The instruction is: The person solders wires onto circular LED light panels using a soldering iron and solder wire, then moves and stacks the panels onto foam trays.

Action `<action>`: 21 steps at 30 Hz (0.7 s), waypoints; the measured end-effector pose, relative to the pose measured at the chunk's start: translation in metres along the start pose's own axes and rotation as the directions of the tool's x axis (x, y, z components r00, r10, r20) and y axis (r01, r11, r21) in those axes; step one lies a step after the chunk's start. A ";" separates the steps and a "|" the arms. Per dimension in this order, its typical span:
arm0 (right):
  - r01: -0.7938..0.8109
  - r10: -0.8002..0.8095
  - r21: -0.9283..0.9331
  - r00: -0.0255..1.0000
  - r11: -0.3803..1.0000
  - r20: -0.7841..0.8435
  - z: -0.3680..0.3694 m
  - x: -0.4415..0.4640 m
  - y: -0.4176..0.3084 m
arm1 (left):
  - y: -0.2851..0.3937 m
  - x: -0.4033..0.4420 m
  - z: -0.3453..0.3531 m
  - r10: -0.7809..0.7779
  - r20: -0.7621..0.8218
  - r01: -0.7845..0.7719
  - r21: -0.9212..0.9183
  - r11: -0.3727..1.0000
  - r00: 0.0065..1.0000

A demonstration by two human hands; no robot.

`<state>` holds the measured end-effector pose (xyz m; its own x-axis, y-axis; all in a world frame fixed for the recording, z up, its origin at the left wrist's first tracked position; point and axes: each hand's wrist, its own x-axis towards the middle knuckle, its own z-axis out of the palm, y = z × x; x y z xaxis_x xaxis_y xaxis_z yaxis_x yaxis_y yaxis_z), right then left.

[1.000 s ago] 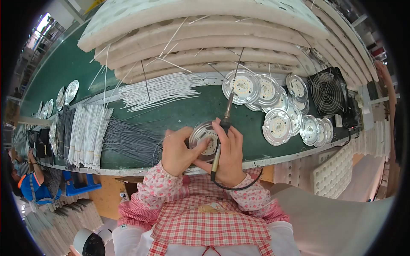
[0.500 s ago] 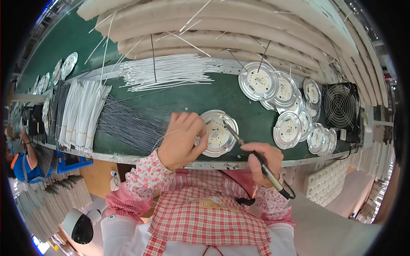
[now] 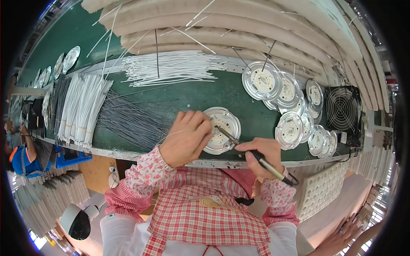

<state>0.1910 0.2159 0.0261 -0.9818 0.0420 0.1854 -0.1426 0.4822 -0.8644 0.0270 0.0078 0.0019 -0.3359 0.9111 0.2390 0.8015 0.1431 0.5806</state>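
In my right hand [image 3: 265, 157] is a soldering iron [image 3: 226, 135], its tip pointing left onto the inner part of a round silver LED plate [image 3: 232, 121]. My left hand [image 3: 185, 138] is closed at the plate's left edge, its fingertips overlapping the rim. Whatever those fingers pinch is hidden; a thin pale strand crosses the back of that hand. The plate lies flat on the green bench [image 3: 171, 96] near its front edge. Left of my left hand spread grey wires [image 3: 130, 117].
White wires lie loose [image 3: 168, 68] and in bundles [image 3: 83, 111]. More LED plates [image 3: 262, 81] overlap at the right, beside a black fan [image 3: 341, 106]. Pale padded rolls [image 3: 239, 23] border the back. Another person [image 3: 27, 158] is at left; another person's hand [image 3: 341, 237] shows lower right.
The soldering iron's tip has moved slightly left and down across the plate, with my right hand. My left hand stays at the rim. Another person's hand has appeared at lower right.
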 end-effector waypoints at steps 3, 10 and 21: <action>-0.125 0.124 0.115 0.992 0.985 0.015 -0.010 0.002 0.001 | 0.000 0.000 0.001 0.015 0.008 -0.015 0.017 1.000 1.000; -0.339 0.316 0.234 0.940 0.911 0.131 -0.022 0.005 0.008 | 0.002 0.003 0.009 0.000 -0.018 0.001 0.094 0.996 1.000; -0.377 0.423 0.418 0.906 0.826 -0.018 0.003 -0.014 0.009 | -0.002 -0.018 0.002 0.139 0.004 -0.136 0.231 0.963 0.990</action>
<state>0.2030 0.2167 0.0146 -0.9476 0.2578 -0.1888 0.1997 0.0167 -0.9797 0.0328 -0.0083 -0.0051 -0.2194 0.9238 0.3137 0.9320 0.1034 0.3473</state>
